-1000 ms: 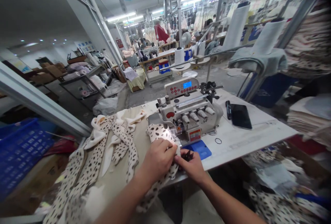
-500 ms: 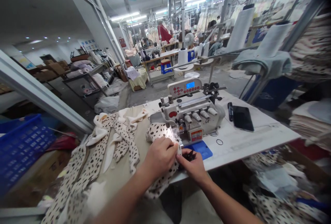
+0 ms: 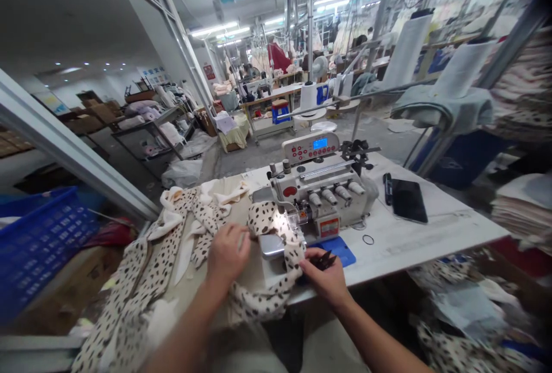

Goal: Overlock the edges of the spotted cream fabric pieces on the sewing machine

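A cream sewing machine [image 3: 321, 189] with a red-buttoned panel stands on the white table [image 3: 414, 238]. A strip of white fabric with black spots [image 3: 276, 235] lies under its presser foot and drapes off the table's front edge. My left hand [image 3: 226, 255] rests on the cloth to the left of the machine's bed, fingers curled down. My right hand [image 3: 325, 275] pinches the spotted strip at the front of the needle area and holds small black thread snips [image 3: 324, 259]. More spotted fabric [image 3: 172, 246] is heaped to the left.
A black phone [image 3: 409, 200] and a pen lie on the table right of the machine. A blue plastic crate [image 3: 38, 241] stands at the left. Thread cones [image 3: 407, 45] rise on a stand behind. Folded fabric stacks [image 3: 524, 206] are at the right; more workstations sit beyond.
My left hand has slid left off the strip near the needle, uncovering the machine's bed plate. The right hand stays at the strip with the snips. The view has shifted slightly.
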Motion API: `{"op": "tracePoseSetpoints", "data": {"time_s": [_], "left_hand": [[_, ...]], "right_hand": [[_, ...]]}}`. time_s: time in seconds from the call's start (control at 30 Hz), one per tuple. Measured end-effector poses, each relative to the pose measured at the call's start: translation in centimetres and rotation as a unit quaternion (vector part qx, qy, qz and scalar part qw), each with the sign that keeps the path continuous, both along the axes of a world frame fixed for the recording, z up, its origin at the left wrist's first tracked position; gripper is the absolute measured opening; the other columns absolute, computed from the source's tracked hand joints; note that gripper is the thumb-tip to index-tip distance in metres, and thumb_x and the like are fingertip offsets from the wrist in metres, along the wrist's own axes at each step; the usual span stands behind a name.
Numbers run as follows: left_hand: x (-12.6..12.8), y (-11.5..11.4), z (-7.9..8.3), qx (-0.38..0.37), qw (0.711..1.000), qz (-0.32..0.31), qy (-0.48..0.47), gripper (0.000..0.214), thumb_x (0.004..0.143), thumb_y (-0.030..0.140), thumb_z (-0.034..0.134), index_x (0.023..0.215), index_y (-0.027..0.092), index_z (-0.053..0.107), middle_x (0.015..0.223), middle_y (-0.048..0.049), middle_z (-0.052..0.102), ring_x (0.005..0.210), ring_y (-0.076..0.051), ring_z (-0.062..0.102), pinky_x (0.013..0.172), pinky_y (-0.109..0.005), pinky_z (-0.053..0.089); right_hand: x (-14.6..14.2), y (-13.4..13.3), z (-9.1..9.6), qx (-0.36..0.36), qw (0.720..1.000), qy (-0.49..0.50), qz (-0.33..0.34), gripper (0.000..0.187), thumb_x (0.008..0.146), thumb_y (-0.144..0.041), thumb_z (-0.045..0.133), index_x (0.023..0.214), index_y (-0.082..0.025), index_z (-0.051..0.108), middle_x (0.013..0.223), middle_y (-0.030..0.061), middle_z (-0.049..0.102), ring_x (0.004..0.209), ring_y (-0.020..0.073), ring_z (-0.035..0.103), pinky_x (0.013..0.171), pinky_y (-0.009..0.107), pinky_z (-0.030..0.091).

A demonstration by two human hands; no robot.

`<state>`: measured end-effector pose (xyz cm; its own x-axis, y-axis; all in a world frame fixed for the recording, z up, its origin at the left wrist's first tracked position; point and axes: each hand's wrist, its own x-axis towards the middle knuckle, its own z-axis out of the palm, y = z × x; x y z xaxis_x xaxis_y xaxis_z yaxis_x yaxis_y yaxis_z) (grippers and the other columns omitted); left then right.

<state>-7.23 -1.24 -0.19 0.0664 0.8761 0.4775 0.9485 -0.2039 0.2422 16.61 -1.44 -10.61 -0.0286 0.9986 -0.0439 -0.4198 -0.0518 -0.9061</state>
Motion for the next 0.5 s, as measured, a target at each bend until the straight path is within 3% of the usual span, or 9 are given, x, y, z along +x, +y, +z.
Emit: {"op": "tracePoseSetpoints", "data": {"time_s": [0.07, 0.17, 0.27, 0.33, 0.43, 0.5], "left_hand": [[-2.9, 0.6, -1.2, -0.094, 0.986, 0.133, 0.025, 0.03, 0.089, 0.031, 0.061, 0.114, 0.014, 0.065, 0.11, -0.0155, 0.063, 0.104, -0.031, 0.059, 0.095, -0.045, 0.046], [-5.7, 1.4, -2.4, -0.187, 0.963, 0.193, 0.015, 0.04, 0.084, 0.028, 0.064, 0.12, 0.01, 0.064, 0.116, -0.0204, 0.063, 0.111, -0.037, 0.058, 0.099, -0.05, 0.044], [-6.2, 1.4, -2.1, -0.208, 0.961, 0.181, -0.022, 0.037, 0.082, 0.012, 0.055, 0.117, 0.011, 0.066, 0.117, -0.017, 0.067, 0.114, -0.03, 0.06, 0.102, -0.042, 0.044], [-5.4, 0.4, -1.2, -0.222, 0.958, 0.174, -0.05, 0.037, 0.08, 0.01, 0.052, 0.112, 0.014, 0.069, 0.113, -0.0114, 0.071, 0.107, -0.025, 0.064, 0.099, -0.035, 0.047], [-2.8, -3.0, 0.5, -0.268, 0.947, 0.129, -0.118, 0.028, 0.08, 0.019, 0.055, 0.1, 0.021, 0.073, 0.099, -0.0032, 0.075, 0.087, -0.02, 0.068, 0.084, -0.03, 0.052], [-0.4, -6.1, 0.7, -0.343, 0.906, 0.037, -0.245, 0.025, 0.079, 0.025, 0.057, 0.097, 0.02, 0.074, 0.092, -0.0028, 0.074, 0.083, -0.021, 0.067, 0.079, -0.029, 0.052]], "right_hand": [[0.1, 0.0, -0.2, 0.006, 1.0, 0.017, 0.001, 0.04, 0.061, -0.046, 0.091, 0.078, -0.015, 0.073, 0.065, 0.0026, 0.066, 0.058, 0.0136, 0.057, 0.056, 0.026, 0.047], [0.1, 0.0, 0.0, 0.001, 1.0, 0.017, 0.009, 0.041, 0.06, -0.046, 0.091, 0.078, -0.015, 0.072, 0.065, 0.0029, 0.067, 0.058, 0.0141, 0.057, 0.057, 0.026, 0.048], [0.0, 0.0, 0.5, -0.012, 1.0, 0.012, 0.016, 0.043, 0.057, -0.046, 0.093, 0.078, -0.015, 0.072, 0.064, 0.0025, 0.066, 0.057, 0.014, 0.057, 0.058, 0.027, 0.049], [0.1, 0.0, 0.5, -0.013, 1.0, 0.013, 0.017, 0.044, 0.056, -0.047, 0.093, 0.079, -0.015, 0.072, 0.063, 0.0024, 0.066, 0.056, 0.0139, 0.057, 0.058, 0.027, 0.049], [0.1, 0.1, 0.0, 0.0, 1.0, 0.012, 0.015, 0.042, 0.06, -0.048, 0.091, 0.08, -0.016, 0.072, 0.065, 0.0028, 0.067, 0.058, 0.0141, 0.057, 0.059, 0.027, 0.048], [0.2, 0.1, -0.4, 0.014, 1.0, 0.004, 0.008, 0.039, 0.063, -0.046, 0.089, 0.081, -0.016, 0.072, 0.069, 0.0033, 0.067, 0.061, 0.0146, 0.058, 0.06, 0.027, 0.048]]}}
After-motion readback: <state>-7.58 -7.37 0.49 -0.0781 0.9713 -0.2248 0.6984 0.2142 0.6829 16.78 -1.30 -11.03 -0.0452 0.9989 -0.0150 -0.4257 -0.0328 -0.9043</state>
